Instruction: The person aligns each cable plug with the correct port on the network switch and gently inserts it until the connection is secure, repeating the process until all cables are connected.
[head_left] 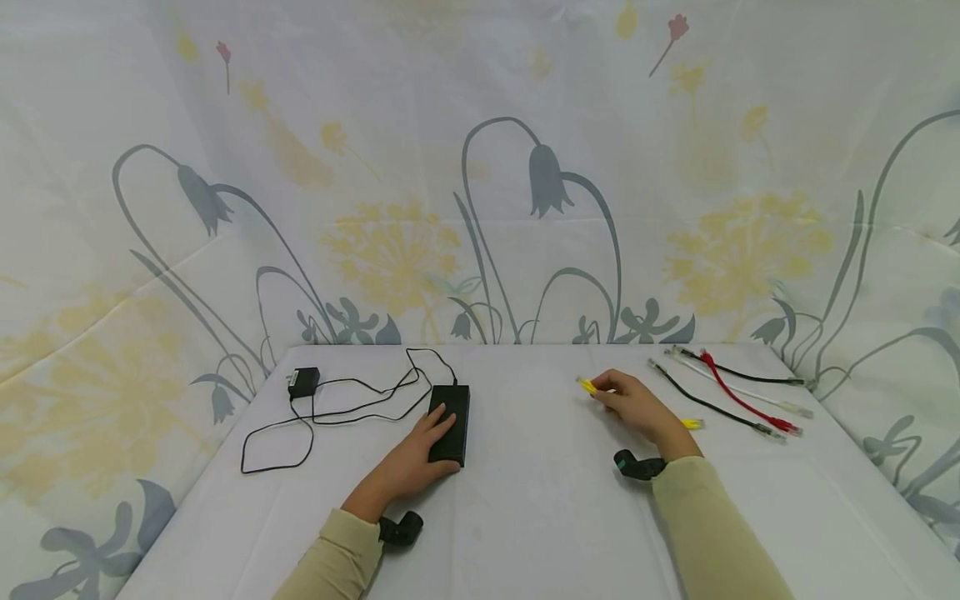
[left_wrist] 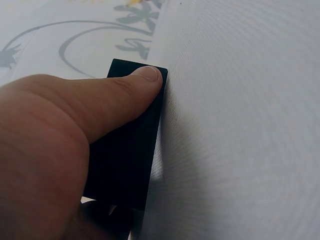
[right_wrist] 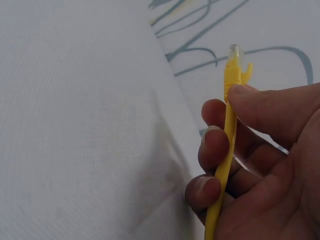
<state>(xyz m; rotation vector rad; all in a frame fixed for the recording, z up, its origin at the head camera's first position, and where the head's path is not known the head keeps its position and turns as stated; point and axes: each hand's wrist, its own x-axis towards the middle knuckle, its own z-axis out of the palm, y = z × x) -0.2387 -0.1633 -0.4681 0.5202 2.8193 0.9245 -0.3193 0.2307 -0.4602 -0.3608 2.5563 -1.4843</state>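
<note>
My left hand holds a flat black box lying on the table. Its fingers reach over the box's top, while the thumb lies along the near end; in the left wrist view that thumb crosses the dark box. My right hand grips a yellow network cable just behind its plug. The clear plug points up past the thumb and index finger in the right wrist view, and the other fingers curl round the cord. Another yellow cable end shows beside the right wrist.
A thin black cord runs in loops from the box's far end to a black power adapter at left. At right lie black cables, a red cable and a white cable. A flowered cloth hangs behind the table.
</note>
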